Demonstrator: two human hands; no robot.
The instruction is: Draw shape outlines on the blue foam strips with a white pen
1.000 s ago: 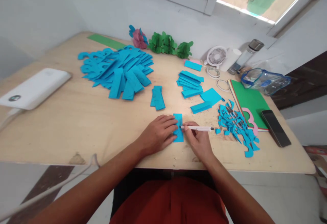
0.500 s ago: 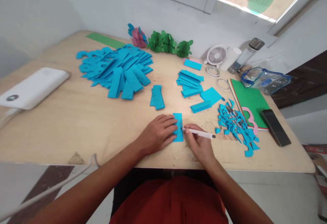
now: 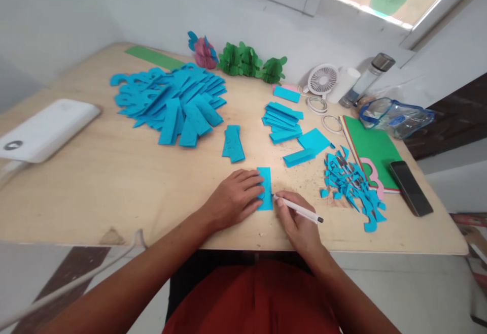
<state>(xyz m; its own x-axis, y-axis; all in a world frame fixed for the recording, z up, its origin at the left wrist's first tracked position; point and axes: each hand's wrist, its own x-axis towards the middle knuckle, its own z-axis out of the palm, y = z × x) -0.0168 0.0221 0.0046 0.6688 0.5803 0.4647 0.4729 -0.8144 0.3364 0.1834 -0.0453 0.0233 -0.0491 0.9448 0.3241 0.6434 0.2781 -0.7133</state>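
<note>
My left hand (image 3: 240,195) lies flat, its fingertips pressing the left part of a small blue paper piece (image 3: 267,190) onto the table. Closed around a white pen (image 3: 300,208), my right hand (image 3: 300,228) rests just right of that paper. The pen's tip is at the paper's right edge; whether it touches I cannot tell. Some drawn line shows beside my left fingertips. Beyond my left hand lie a few blue folded strips (image 3: 233,144) with curved pen lines on them.
A large heap of blue cut paper (image 3: 171,100) spreads at the back left. Folded blue papers (image 3: 282,122) lie back right, blue scraps (image 3: 348,181) farther right. Also around are a power bank (image 3: 49,128), phone (image 3: 411,188), green pad (image 3: 375,151), fan (image 3: 322,79) and bottle (image 3: 367,80).
My right hand has shifted slightly down and right, and the pen's back end has dipped toward me. My left hand and the paper stay in place. The view has shifted a little.
</note>
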